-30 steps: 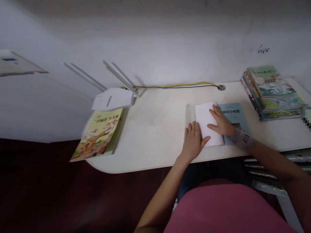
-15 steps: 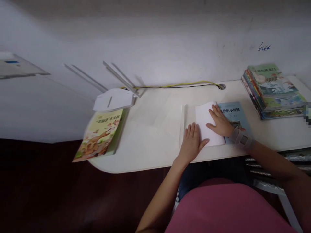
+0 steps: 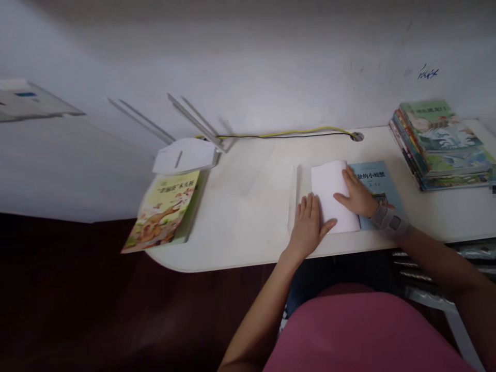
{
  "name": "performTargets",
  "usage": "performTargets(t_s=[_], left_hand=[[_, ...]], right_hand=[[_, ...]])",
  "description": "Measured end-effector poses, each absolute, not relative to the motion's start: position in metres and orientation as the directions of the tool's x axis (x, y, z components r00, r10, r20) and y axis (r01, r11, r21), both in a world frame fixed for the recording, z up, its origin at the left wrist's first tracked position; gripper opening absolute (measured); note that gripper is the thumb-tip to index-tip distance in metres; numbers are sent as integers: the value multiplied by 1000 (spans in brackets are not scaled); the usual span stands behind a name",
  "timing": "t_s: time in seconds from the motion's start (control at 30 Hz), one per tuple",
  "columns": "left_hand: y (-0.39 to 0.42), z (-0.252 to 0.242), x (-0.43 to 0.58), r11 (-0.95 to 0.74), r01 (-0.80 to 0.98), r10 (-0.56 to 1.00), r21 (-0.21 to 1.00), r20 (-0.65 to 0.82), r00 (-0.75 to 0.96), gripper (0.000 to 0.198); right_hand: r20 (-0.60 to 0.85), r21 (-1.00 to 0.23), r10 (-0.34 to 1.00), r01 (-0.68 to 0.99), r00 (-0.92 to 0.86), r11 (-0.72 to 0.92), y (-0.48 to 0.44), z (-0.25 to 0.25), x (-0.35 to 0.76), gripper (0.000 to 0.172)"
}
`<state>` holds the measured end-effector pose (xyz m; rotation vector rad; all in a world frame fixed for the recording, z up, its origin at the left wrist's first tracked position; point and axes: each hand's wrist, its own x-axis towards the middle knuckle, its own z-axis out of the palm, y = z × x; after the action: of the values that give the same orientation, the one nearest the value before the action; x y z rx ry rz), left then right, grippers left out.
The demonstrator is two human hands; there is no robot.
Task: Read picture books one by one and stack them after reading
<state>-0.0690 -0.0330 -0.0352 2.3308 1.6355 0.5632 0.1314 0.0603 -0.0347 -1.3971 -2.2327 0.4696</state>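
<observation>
A blue picture book [image 3: 370,170] lies on the white desk, with a blank white sheet or page [image 3: 328,181] over its left part. My left hand [image 3: 307,227] rests flat at the sheet's lower left edge, fingers together and thumb stretched out over the sheet. Across the sheet's right edge lies my right hand [image 3: 357,195], its thumb apart from the fingers; it hides part of the blue cover. A pale, see-through flap [image 3: 294,194] stands up slightly to the left of the sheet. Whether it joins the book, I cannot tell.
A stack of picture books [image 3: 445,139] stands at the right. At the left, a yellow-green book [image 3: 166,212] overhangs the desk edge [image 3: 217,266] in front of a white router [image 3: 186,155]. Yellow and black cables [image 3: 287,133] run along the wall to a hole.
The view has shifted slightly. My right hand has slid a little along the sheet's right edge, toward me. My left hand stays in nearly the same place.
</observation>
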Motion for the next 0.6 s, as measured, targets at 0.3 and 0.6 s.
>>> performTargets(t_s=[0.3,0.6], left_hand=[[-33,-39,-69,-355,855,934,379,182,307,85],[-35,-38,-67,-354,875,931,331,209,298,84]], right_hand=[[121,-360,929,857,-349,369,54,-25,113,75],[132,-507,900,752,-415,421,60,-27,119,76]])
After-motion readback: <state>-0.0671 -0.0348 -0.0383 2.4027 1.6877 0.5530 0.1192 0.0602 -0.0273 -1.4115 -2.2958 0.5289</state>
